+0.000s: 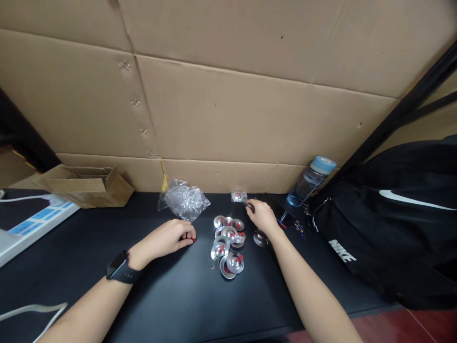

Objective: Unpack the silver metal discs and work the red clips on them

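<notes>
My left hand [180, 235] rests above the table with curled fingers, pinching a small red cord [194, 239] of which only a bit shows. A loose cluster of silvery finger cymbals [229, 234] with red loops lies between my hands, several overlapping. My right hand [262, 216] is closed at the far side of the table, a thin, shiny edge that looks like a finger cymbal [251, 206] at its fingertips. Just beyond those fingertips lies a small clear packet [239, 196] with something red in it. More cymbals [260, 237] lie beside my right wrist, partly covered.
A crumpled clear plastic bag [187, 199] and an open cardboard box [89, 186] stand at the back left, near a white power strip [39, 226]. On the right are a water bottle [311, 181], keys [300, 228] and a black bag [389, 224]. Cardboard [221, 109] walls the back.
</notes>
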